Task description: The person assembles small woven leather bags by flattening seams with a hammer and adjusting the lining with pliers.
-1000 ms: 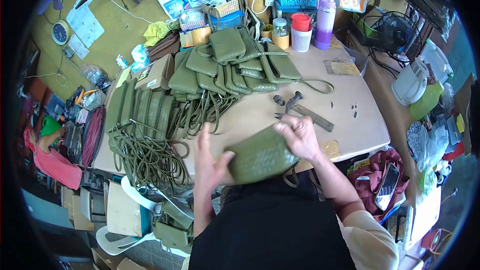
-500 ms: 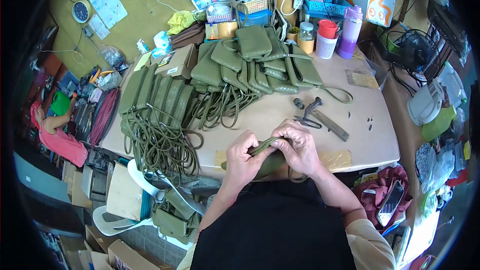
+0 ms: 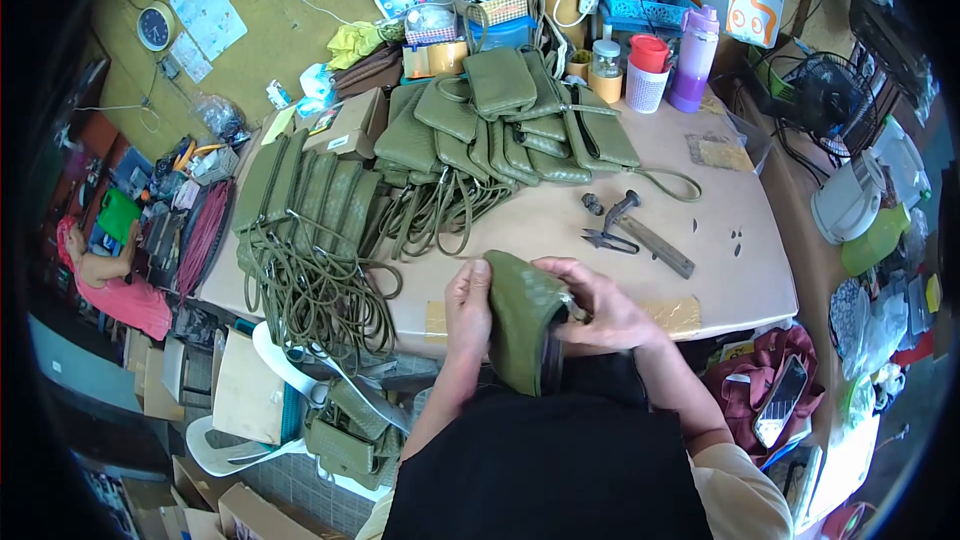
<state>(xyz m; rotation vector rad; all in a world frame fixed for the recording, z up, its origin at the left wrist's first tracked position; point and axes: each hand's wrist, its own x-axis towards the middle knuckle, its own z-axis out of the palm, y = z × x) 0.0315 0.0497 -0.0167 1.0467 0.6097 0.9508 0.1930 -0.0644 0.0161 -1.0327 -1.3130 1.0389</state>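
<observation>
A green woven pouch (image 3: 518, 325) is held up at the table's front edge, just above my lap. My left hand (image 3: 467, 312) grips its left side, thumb along the top. At the pouch's upper right corner, my right hand (image 3: 603, 308) has its fingers closed around a small metallic-looking fitting, whose exact form I cannot make out. A dark opening or zip edge runs down the pouch's right side. Beyond my hands lie thread snips (image 3: 608, 241) and a hammer (image 3: 650, 238).
Stacked green pouches (image 3: 500, 90) cover the back of the table (image 3: 740, 230). More pouches with long straps (image 3: 315, 280) lie at left. A purple bottle (image 3: 692, 60) and a red-lidded cup (image 3: 648, 75) stand at the back right. Another person (image 3: 120, 275) is at far left.
The pouch has come up into view between my hands, its broad side showing. Both hands have moved apart from the strap they were pinching together.
</observation>
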